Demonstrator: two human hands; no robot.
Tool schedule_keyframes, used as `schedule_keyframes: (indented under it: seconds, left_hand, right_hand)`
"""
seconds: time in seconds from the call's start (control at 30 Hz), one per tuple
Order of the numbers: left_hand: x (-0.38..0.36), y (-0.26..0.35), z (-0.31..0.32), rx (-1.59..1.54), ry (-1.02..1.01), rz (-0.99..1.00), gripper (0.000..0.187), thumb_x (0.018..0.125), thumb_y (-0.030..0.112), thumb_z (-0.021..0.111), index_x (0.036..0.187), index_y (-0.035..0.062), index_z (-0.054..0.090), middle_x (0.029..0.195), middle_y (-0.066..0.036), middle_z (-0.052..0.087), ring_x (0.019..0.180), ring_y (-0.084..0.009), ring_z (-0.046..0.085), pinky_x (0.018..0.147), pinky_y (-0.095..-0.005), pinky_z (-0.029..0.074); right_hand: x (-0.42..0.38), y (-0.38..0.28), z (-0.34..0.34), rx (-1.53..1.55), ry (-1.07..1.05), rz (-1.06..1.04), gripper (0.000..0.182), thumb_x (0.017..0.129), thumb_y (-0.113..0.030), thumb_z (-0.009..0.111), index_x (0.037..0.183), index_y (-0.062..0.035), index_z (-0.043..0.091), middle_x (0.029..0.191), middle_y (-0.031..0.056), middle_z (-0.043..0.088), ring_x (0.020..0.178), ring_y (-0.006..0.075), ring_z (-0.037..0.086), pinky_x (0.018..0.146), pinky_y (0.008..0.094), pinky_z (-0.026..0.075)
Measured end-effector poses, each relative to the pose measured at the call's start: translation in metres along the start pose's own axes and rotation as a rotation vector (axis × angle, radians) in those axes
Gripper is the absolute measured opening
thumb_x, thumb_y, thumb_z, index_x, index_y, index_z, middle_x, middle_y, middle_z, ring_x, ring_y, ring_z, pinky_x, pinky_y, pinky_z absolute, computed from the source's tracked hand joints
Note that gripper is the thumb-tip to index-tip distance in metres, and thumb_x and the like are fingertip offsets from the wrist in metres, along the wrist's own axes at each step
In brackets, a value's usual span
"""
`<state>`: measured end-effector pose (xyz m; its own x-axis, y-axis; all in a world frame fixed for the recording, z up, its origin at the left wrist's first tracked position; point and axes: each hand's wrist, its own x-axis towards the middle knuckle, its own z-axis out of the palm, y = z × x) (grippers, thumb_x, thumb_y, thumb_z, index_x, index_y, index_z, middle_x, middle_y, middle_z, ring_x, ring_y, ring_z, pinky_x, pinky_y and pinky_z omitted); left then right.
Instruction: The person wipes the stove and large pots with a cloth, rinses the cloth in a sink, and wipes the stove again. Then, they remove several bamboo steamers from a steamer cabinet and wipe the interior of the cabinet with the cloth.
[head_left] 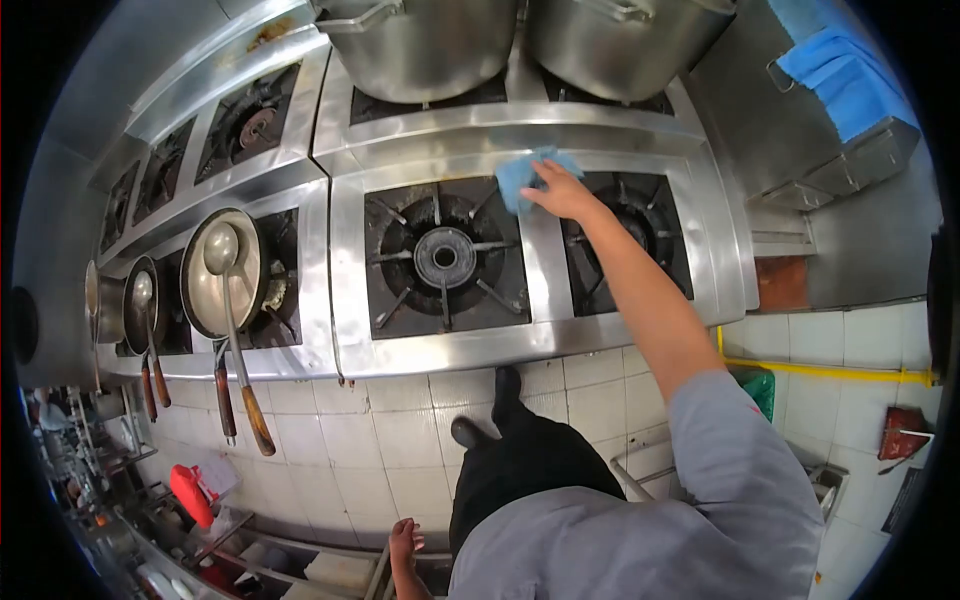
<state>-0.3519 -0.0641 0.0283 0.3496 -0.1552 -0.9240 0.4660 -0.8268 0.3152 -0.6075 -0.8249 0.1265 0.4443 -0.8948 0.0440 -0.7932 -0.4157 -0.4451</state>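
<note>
A steel stove [547,262] stretched from the left side to the right of centre, its front edge running across the middle of the frame; below it lay a pale tiled floor [405,440]; two big pots, a left one [430,50] and a right one [625,45], stood on the raised back row at the top, both cut off by the frame; a grey shirt [570,550] and black trousers [520,470] filled the bottom centre; a blue towel [850,85] hung at the upper right; two front burners sat either side of a steel strip, the left burner [445,257] fully in view, the right burner [635,235] partly behind the forearm [640,290]; left of centre a large pan [203,310] rested with a ladle [221,248] in it, and beyond it, farther left, a small pan [133,320] held a second ladle [143,290]; the blue cloth [512,180] lay bunched at upper centre, at the back end of the strip between those burners, close to the left burner's back corner; the right hand [560,192] was on it, fingers spread over the fabric, thumb apart; the left hand [405,540] hung at the lower left of centre, fingers loosely bent and parted.
</note>
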Motion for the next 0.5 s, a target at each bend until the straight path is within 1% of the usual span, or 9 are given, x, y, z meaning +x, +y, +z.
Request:
schedule_keyframes:
  seconds: [0.03,0.1,0.13,0.2,0.27,0.3,0.33,0.37,0.5]
  left_hand:
    - [-0.007,-0.004,-0.004,0.015,0.019,-0.031,0.026,0.093,0.027,0.054,0.112,0.0096,0.054,0.091,-0.006,0.064,0.065,-0.0174,0.062,0.053,-0.0318,0.052]
    - [-0.014,-0.011,-0.010,0.030,0.031,-0.073,0.026,0.093,0.028,0.054,0.111,0.0095,0.054,0.089,-0.005,0.064,0.063,-0.0181,0.062,0.052,-0.0325,0.051]
    - [-0.014,-0.014,-0.009,0.034,0.036,-0.086,0.026,0.093,0.028,0.054,0.111,0.0095,0.054,0.089,-0.005,0.064,0.063,-0.0181,0.062,0.052,-0.0325,0.051]
    - [-0.014,-0.016,-0.011,-0.011,0.011,-0.101,0.021,0.092,0.026,0.056,0.106,0.0106,0.055,0.088,-0.005,0.063,0.061,-0.0162,0.060,0.050,-0.0312,0.050]
    - [-0.008,-0.008,-0.005,0.019,-0.006,-0.078,0.022,0.092,0.027,0.057,0.107,0.0105,0.055,0.089,-0.005,0.063,0.061,-0.0161,0.060,0.050,-0.0309,0.050]
    - [-0.004,0.000,0.000,0.023,-0.012,-0.081,0.023,0.092,0.027,0.057,0.108,0.0104,0.055,0.089,-0.005,0.063,0.061,-0.0161,0.060,0.050,-0.0308,0.050]
    - [0.001,0.007,0.006,0.023,-0.017,-0.082,0.024,0.092,0.027,0.057,0.108,0.0103,0.056,0.090,-0.005,0.063,0.061,-0.0160,0.060,0.051,-0.0306,0.050]
    - [0.006,0.015,0.011,0.057,-0.024,-0.053,0.026,0.092,0.028,0.057,0.110,0.0100,0.056,0.092,-0.006,0.064,0.063,-0.0166,0.060,0.051,-0.0303,0.050]
    - [0.023,0.054,0.024,0.100,-0.088,0.023,0.027,0.091,0.029,0.057,0.110,0.0096,0.056,0.096,-0.006,0.064,0.069,-0.0169,0.061,0.052,-0.0293,0.050]
  right_hand:
    - [-0.002,-0.010,0.018,0.011,-0.019,0.013,0.061,0.080,-0.024,0.064,0.135,-0.0067,0.044,0.138,0.0179,0.043,0.124,0.0366,0.043,0.105,0.0432,0.033]
    - [-0.002,-0.033,0.046,-0.166,0.264,0.095,0.055,0.083,-0.028,0.059,0.132,-0.0074,0.047,0.141,0.0190,0.040,0.132,0.0385,0.035,0.111,0.0456,0.024]
    - [0.000,-0.035,0.049,-0.163,0.251,0.100,0.055,0.083,-0.028,0.059,0.132,-0.0074,0.047,0.141,0.0190,0.040,0.132,0.0385,0.035,0.111,0.0456,0.024]
    - [-0.001,-0.026,0.048,-0.301,0.194,0.041,0.047,0.083,-0.025,0.058,0.126,-0.0064,0.051,0.140,0.0193,0.040,0.129,0.0414,0.036,0.110,0.0483,0.026]
    - [-0.027,-0.019,0.032,-0.282,0.157,-0.093,0.037,0.077,-0.018,0.060,0.111,-0.0025,0.055,0.127,0.0179,0.051,0.116,0.0376,0.047,0.099,0.0454,0.036]
    - [-0.053,-0.018,0.027,-0.246,0.113,-0.158,0.035,0.075,-0.015,0.060,0.107,-0.0015,0.056,0.122,0.0172,0.054,0.111,0.0361,0.050,0.095,0.0444,0.039]
    - [-0.087,-0.013,0.039,-0.252,0.277,-0.283,0.035,0.069,-0.011,0.061,0.102,-0.0002,0.057,0.114,0.0164,0.056,0.104,0.0342,0.051,0.088,0.0429,0.042]
    - [-0.129,-0.036,0.022,-0.176,0.168,-0.226,0.034,0.068,-0.008,0.060,0.101,-0.0007,0.057,0.113,0.0170,0.056,0.104,0.0342,0.051,0.090,0.0438,0.042]
    - [-0.266,-0.060,0.045,0.043,0.028,-0.164,0.047,0.062,-0.004,0.063,0.109,-0.0050,0.059,0.125,0.0169,0.050,0.120,0.0415,0.041,0.102,0.0501,0.035]
